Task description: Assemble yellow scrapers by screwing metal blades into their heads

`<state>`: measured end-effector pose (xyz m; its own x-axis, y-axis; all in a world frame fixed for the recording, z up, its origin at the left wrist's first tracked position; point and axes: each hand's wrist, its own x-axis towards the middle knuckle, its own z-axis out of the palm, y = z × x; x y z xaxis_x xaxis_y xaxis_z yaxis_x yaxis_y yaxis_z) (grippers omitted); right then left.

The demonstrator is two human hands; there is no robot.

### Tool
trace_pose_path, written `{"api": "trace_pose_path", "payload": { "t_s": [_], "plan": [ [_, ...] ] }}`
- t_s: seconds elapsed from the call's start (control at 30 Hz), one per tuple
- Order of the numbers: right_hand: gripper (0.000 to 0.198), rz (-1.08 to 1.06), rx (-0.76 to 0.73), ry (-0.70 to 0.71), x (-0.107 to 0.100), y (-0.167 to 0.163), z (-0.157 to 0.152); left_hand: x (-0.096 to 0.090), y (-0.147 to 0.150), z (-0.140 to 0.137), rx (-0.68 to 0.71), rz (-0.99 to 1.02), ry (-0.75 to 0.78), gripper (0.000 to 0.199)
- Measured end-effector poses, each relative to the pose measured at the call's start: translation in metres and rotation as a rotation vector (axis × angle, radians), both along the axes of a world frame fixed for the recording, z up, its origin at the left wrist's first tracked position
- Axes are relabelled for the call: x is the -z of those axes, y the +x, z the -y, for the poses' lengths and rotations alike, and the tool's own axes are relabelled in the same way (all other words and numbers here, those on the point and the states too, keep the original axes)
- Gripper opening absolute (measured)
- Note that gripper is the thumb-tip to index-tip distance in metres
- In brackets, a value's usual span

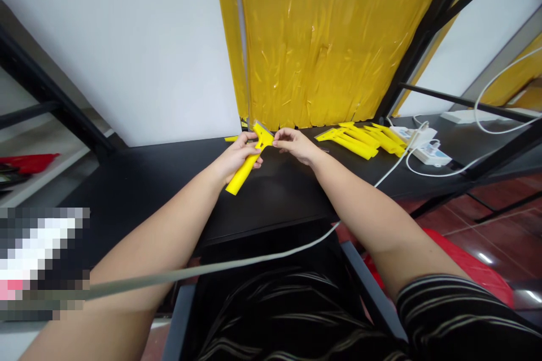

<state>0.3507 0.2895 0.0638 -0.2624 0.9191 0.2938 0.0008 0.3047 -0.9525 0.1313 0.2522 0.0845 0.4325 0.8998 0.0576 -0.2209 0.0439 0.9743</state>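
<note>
A yellow scraper (246,166) with a flared head and a pale edge strip is held at a slant above the black table. My left hand (238,156) is closed around its neck, thumb on top, with the handle's end pointing down toward me. At the right corner of the head, my right hand (295,144) pinches with thumb and fingertips. Whether a small part sits between those fingertips is too small to tell. To the right lies a loose pile of several similar yellow scrapers (353,144).
A black table (169,180) stands against a white panel (139,45) and a yellow plastic curtain (313,39). White power strips (432,152) with cables lie right of the scrapers. A pale cable (254,259) crosses in front of my body. Black frame posts flank the table.
</note>
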Motion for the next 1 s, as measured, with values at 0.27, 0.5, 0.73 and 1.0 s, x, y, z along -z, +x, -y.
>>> {"api": "trace_pose_path", "payload": {
  "t_s": [0.27,0.5,0.73,1.0],
  "plan": [
    [0.043,-0.279,-0.144,-0.376,-0.004,0.0,0.006,-0.002,0.006,0.0,-0.03,0.059,-0.124,0.057],
    [0.037,-0.269,-0.089,-0.376,-0.002,-0.007,0.007,-0.008,0.009,0.0,-0.055,0.159,-0.242,0.05],
    [0.012,0.312,0.47,0.122,-0.004,0.027,-0.014,-0.011,-0.002,-0.006,-0.059,0.2,-0.191,0.051],
    [0.018,1.074,0.621,-0.135,-0.003,0.085,-0.027,-0.004,-0.015,-0.018,-0.057,0.177,-0.176,0.054]
  ]
}}
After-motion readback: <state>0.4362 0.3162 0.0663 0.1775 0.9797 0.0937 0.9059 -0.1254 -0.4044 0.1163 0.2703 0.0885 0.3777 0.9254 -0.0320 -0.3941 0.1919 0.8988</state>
